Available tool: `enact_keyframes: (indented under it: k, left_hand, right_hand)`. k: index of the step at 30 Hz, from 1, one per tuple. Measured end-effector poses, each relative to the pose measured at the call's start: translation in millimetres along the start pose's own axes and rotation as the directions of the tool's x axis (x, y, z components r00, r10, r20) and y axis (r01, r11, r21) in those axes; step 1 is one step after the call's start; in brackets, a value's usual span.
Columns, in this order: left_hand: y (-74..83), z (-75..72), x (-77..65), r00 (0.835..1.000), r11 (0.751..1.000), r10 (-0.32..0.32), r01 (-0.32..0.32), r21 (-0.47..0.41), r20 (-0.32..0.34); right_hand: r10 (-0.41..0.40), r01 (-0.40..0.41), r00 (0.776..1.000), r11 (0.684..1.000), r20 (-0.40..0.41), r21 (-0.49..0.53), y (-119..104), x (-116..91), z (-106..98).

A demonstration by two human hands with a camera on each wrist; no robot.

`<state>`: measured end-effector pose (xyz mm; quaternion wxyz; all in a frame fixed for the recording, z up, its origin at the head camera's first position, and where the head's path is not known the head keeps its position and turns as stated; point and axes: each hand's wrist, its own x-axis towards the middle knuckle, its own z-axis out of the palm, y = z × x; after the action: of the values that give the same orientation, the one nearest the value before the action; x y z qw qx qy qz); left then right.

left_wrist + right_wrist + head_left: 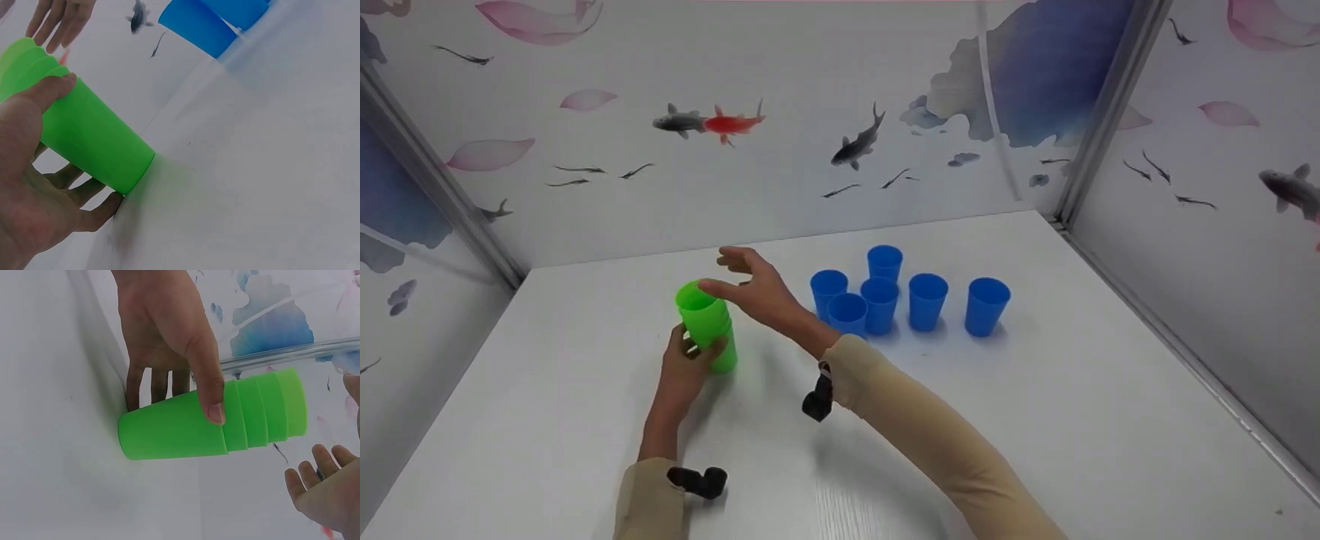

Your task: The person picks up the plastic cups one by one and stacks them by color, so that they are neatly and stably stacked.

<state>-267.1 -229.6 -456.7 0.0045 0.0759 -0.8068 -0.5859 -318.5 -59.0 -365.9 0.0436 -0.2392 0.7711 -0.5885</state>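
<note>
A stack of several nested green cups (706,319) stands upright on the white table, its staggered rims visible in the right wrist view. My left hand (684,371) grips the lower part of the stack, thumb on one side and fingers round the other, as the left wrist view also shows. Beside the top rim is my right hand (765,292), its fingers extended and holding nothing. From the right wrist camera, the right hand (332,492) appears past the open end of the green cups (174,430).
Several blue cups (928,304) stand upright, right of the green stack; the right forearm passes in front of them. A patterned panel (780,187) rises behind the white table (1072,420), with side panels left and right. Each wrist carries a small black camera (819,397).
</note>
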Motion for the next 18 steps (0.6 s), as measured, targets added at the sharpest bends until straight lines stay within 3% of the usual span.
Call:
enact_keyframes:
  k: [5, 9, 18]
  left_hand:
    - [-2.3, 0.6, -1.6, 1.000, 1.000, -0.006, 0.006, -0.024, 0.007]
    - [-5.3, -0.9, -1.6, 1.000, 1.000, -0.013, 0.013, -0.028, 0.009]
    - [-4.9, 1.1, 1.5, 1.000, 0.999, 0.028, -0.028, -0.044, 0.002]
  right_hand:
    - [-0.048, 0.048, 0.999, 0.999, 0.001, 0.019, -3.5, -5.3, -12.6]
    - [-0.038, 0.038, 0.999, 0.998, -0.010, 0.058, -9.3, -14.4, -22.2]
    - [-0.043, 0.037, 0.999, 0.986, 0.028, 0.164, -17.9, -54.5, -51.8]
